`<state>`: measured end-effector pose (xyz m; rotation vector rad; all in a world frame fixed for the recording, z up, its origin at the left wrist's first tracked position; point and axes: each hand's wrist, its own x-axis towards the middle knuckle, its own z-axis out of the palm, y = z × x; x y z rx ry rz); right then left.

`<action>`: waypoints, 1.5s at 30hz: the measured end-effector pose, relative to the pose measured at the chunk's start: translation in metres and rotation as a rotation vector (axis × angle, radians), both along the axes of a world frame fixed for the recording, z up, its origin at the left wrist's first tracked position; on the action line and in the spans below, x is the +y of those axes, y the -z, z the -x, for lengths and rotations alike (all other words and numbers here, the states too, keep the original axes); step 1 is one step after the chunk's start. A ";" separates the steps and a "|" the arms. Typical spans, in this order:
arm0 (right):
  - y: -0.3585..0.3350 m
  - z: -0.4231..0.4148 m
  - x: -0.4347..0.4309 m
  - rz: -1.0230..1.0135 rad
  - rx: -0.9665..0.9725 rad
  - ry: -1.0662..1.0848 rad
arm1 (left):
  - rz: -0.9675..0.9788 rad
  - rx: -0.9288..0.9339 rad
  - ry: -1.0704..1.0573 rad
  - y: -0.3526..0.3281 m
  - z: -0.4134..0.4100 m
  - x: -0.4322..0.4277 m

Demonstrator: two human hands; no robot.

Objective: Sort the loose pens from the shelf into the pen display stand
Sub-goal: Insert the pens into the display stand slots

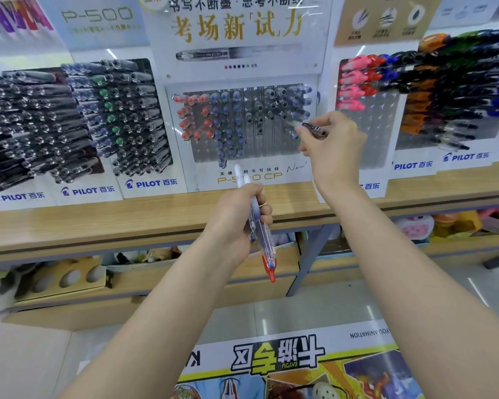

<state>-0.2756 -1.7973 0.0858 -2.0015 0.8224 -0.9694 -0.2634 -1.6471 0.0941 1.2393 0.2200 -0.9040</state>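
Note:
The pen display stand stands on the wooden shelf, a clear slotted rack holding red, blue and black capped pens, with bare slots at its lower right. My right hand pinches a dark-capped pen and holds its tip against the right side of the rack. My left hand is lower, in front of the shelf edge, and grips a small bundle of loose pens, white ends up and a red cap pointing down.
Full Pilot pen racks flank the stand on the left and right. Posters hang above. Under the shelf are plush toys and boxes. A printed floor sign lies below my arms.

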 end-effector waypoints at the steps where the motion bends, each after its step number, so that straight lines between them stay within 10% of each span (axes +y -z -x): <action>1: 0.000 -0.001 0.000 -0.007 -0.008 -0.001 | -0.001 0.003 0.001 0.000 -0.001 0.000; 13: -0.001 0.020 0.019 0.338 -0.122 -0.102 | 0.032 0.078 -0.006 -0.007 -0.011 -0.006; 45: 0.017 -0.030 0.020 0.360 0.180 -0.006 | 0.018 0.008 0.013 0.011 -0.023 0.005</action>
